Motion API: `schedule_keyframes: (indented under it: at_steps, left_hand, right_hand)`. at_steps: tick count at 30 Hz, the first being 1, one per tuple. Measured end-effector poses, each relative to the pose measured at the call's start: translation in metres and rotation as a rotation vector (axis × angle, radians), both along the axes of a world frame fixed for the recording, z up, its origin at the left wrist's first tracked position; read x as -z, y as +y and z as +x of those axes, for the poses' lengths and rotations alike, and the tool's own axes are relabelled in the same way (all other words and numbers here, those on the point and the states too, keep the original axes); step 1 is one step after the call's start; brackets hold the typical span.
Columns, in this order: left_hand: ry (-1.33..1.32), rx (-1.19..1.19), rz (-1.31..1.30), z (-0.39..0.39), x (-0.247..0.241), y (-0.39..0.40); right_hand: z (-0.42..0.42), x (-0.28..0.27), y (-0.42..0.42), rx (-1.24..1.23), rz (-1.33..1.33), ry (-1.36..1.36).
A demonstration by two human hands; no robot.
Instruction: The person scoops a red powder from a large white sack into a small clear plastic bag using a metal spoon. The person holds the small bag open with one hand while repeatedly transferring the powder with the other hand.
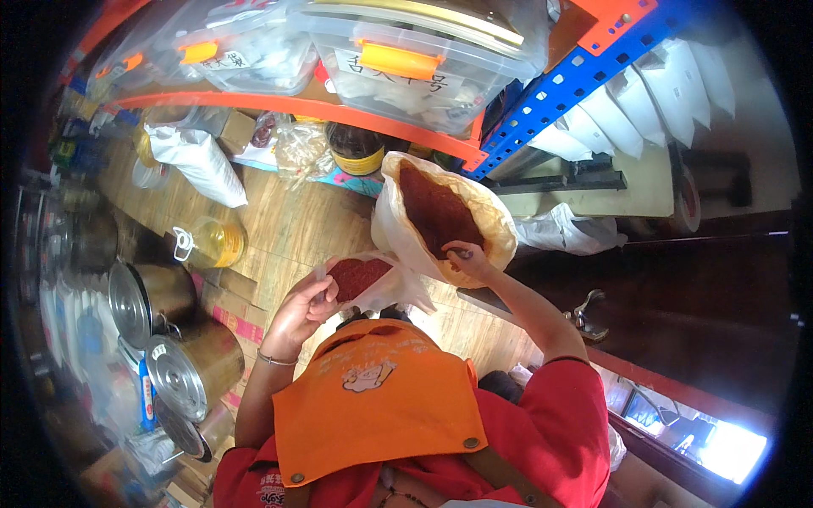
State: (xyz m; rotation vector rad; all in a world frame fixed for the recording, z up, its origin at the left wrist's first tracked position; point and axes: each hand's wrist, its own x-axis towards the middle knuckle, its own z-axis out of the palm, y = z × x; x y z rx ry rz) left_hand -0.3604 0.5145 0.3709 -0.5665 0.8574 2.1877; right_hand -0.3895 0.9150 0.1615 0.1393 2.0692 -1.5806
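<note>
In my left hand [314, 298] I hold the rim of a clear plastic bag [406, 289], which has dark red powder or flakes [360, 278] in it. My right hand [467, 259] is inside the mouth of a large white sack [502, 222] with a yellowish inner lining. Its fingers are curled around something small, perhaps a handle, whose other end is hidden. More dark red, powdery stuff [438, 203] fills the sack. The sack stands beyond the bag and slightly to its right.
Lidded clear bins [419, 95] sit on an orange-edged shelf [254, 101] above. An oil jug [219, 242] and a white sack [197, 162] are on the wood-look floor at the left, near steel pots [203, 365]. A dark door with a metal handle [591, 317] is at the right.
</note>
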Motion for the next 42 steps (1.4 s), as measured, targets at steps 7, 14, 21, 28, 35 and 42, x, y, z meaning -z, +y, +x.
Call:
schedule_keyframes:
  at_steps: [7, 14, 21, 28, 35, 42]
  left_hand:
    - [0.049, 0.113, -0.059, -0.009, -0.011, 0.002]
    - [0.061, 0.163, 0.026, -0.02, -0.006, 0.01]
    - [0.006, 0.15, 0.117, -0.029, 0.002, 0.013]
    - [-0.029, 0.145, 0.151, -0.037, 0.007, 0.016]
    - [-0.066, 0.152, 0.207, -0.046, 0.011, 0.024]
    - [-0.043, 0.13, 0.282, -0.046, 0.007, 0.023]
  right_hand:
    - [0.018, -0.03, 0.01, 0.403, -0.253, -0.106]
    - [0.035, -0.1, 0.017, 0.494, -0.173, 0.107]
    - [0.063, -0.15, 0.02, 0.598, -0.083, 0.161]
    - [0.098, -0.223, 0.001, 0.523, -0.051, 0.248]
    - [0.115, -0.293, -0.034, 0.358, -0.161, 0.248]
    - [0.113, -0.287, -0.09, 0.146, -0.263, 0.201]
